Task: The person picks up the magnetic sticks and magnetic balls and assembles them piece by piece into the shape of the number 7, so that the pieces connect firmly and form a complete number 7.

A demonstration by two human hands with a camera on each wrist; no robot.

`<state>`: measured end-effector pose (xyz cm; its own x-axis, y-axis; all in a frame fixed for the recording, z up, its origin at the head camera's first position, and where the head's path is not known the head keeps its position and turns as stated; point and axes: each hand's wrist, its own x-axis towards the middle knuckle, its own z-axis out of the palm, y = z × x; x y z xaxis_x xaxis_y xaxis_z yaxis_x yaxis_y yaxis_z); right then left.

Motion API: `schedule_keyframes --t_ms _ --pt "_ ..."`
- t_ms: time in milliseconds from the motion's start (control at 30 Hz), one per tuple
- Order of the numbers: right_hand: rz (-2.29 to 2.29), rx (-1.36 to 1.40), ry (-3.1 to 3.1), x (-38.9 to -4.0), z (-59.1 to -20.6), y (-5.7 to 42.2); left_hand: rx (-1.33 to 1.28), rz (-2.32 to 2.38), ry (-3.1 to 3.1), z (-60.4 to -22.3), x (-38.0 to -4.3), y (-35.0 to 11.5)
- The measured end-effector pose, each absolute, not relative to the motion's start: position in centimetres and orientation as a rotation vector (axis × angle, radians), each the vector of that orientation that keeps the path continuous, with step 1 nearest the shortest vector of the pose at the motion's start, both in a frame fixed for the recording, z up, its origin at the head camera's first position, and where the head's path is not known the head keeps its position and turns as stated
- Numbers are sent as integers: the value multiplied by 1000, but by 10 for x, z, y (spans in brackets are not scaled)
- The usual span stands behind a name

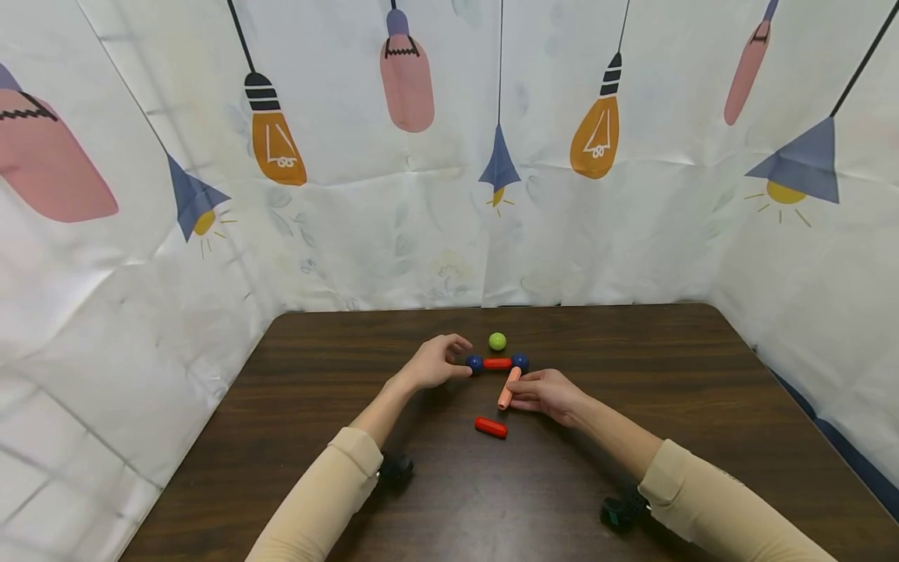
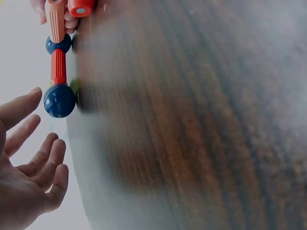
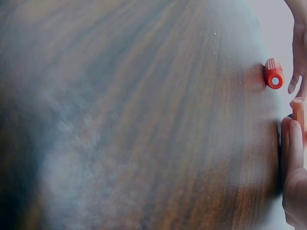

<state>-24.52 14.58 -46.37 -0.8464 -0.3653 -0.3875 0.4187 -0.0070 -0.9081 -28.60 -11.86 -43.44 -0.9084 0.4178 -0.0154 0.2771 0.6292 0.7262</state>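
A red ribbed rod joins two dark blue balls, the left ball and the right ball, in a row on the table. My right hand pinches an orange ribbed rod between thumb and fingers, its far end right at the right blue ball. Beside the left ball is my left hand, fingers loosely bent with nothing between them; the left wrist view shows a gap between its fingertips and the blue ball. Nearer me lies a loose red rod, its round end facing the right wrist view.
A lime green ball sits behind the joined pieces. The dark wooden table ends at a patterned white curtain at the back and sides. A black wrist camera hangs under the right sleeve.
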Motion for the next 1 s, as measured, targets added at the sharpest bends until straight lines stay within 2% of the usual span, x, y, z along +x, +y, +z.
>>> schedule_keyframes --t_ms 1000 --pt "-1911 48 1729 -248 -467 146 691 1229 2557 -429 -245 -119"
